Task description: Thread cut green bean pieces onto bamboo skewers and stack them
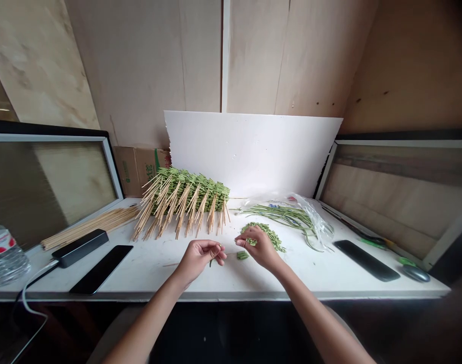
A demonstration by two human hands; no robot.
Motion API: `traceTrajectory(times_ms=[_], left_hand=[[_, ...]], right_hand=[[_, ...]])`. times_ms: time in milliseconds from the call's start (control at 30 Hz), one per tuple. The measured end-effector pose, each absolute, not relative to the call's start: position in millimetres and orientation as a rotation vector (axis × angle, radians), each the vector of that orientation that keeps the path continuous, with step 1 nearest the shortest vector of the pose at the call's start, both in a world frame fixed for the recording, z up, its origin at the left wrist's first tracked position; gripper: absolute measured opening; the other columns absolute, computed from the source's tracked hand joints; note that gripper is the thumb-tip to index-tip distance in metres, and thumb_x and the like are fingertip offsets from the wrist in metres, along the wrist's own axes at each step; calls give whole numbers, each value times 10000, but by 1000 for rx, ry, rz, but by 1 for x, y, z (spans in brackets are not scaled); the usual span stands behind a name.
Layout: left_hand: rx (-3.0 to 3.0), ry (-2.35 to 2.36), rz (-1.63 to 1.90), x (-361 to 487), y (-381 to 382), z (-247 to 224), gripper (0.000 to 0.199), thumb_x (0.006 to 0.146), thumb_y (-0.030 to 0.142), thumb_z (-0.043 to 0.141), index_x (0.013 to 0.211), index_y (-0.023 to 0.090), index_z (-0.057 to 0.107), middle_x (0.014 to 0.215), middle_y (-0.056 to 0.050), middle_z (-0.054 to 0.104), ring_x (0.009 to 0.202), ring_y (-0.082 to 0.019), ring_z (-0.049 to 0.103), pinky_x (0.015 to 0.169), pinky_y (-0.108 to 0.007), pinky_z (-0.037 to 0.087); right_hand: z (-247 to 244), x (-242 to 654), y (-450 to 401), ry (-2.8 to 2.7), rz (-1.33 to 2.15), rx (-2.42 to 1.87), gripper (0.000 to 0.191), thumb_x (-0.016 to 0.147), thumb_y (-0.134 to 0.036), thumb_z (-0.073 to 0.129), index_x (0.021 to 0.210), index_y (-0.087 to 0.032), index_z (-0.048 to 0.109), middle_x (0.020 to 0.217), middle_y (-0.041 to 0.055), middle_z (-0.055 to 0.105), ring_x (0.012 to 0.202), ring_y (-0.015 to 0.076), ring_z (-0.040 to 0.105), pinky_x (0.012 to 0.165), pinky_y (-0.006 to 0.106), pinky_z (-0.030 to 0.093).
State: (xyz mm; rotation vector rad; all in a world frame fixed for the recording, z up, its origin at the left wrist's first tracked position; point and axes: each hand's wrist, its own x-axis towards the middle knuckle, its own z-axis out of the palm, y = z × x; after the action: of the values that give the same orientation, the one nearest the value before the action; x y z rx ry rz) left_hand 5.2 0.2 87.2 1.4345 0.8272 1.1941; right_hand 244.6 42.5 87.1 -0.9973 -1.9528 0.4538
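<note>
My left hand (203, 257) is closed, with a short cut piece of green stem (211, 263) at its fingers. A thin wooden skewer (171, 265) shows on both sides of this hand; whether the fingers hold it I cannot tell. Just right of it is a small row of green pieces (242, 255), close to the skewer's right end. My right hand (257, 245) pinches thumb and finger together above the table; anything between them is too small to name. Behind it lies a pile of cut green stem pieces (271, 235).
Stacked skewers of green pieces (193, 189) stand at the back left, beside bare skewers (90, 227). Long green stems (284, 215) lie by a plastic bag (322, 227). Phone (102, 269), black box (81, 247), bottle (5, 258), dark slab (366, 260) and mouse (416, 273) line the sides.
</note>
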Motion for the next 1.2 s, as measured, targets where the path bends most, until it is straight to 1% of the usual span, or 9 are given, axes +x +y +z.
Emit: traceTrajectory(times_ms=[133,267,467,633,733,800,900,1033,1200], left_hand=[[1454,840,1123,3,2,83,413,860,520,783,926,113,780,829,-113,782,665,-191,734,765,-343,574],[1460,840,1110,3,0,86,407,853,511,792,926,111,776,819,-108,773,659,-182,719,758,-332,565],[1512,846,1124,-2,3,91,388,847,495,797,886,110,778,852,-109,769,652,-164,702,744,-319,574],[1551,885,1173,-4,6,87,386,801,481,831,894,111,772,866,-116,772,643,-169,688,701,-331,582],[1578,974,1160,-1,4,87,414,756,433,873,999,114,768,804,-85,753,684,-183,692,716,-336,589],[1618,1036,1182,2,2,87,471,716,399,903,1075,131,757,800,-62,742,733,-196,699,736,-339,594],[1745,1131,1239,5,1,84,468,709,360,904,1109,166,755,808,-46,741,773,-202,692,776,-342,583],[1944,1198,1281,8,0,78,351,780,287,841,1112,204,763,824,-42,742,777,-200,674,780,-328,559],[2064,1177,1279,7,-2,78,278,803,236,821,1074,203,772,877,-54,757,805,-212,684,794,-323,548]], right_hand=[[63,259,61,-2074,485,-1143,68,876,-260,762,869,-241,826,890,65,774,947,283,628,839,393,480],[53,264,66,-2200,374,-1119,95,868,-194,752,857,-253,826,853,59,764,954,280,602,860,386,467],[54,268,68,-2241,319,-1116,32,851,-258,798,864,-243,824,890,73,744,966,278,583,859,388,472],[66,263,61,-2119,392,-1065,282,937,-468,693,922,-210,808,906,96,746,950,280,619,819,411,500],[83,253,47,-2029,596,-1007,386,957,-547,634,945,-198,800,964,97,769,914,253,678,754,362,521],[93,244,36,-2030,812,-909,416,967,-565,609,957,-196,801,1002,92,786,874,226,713,721,327,534],[99,230,21,-2104,964,-815,404,930,-573,662,947,-199,813,917,70,805,819,212,725,680,292,521],[94,216,14,-2076,894,-868,353,911,-548,701,926,-218,825,883,47,810,788,198,718,641,268,489],[94,218,18,-2022,848,-881,348,941,-515,666,898,-206,822,880,52,808,745,182,706,624,262,499]])
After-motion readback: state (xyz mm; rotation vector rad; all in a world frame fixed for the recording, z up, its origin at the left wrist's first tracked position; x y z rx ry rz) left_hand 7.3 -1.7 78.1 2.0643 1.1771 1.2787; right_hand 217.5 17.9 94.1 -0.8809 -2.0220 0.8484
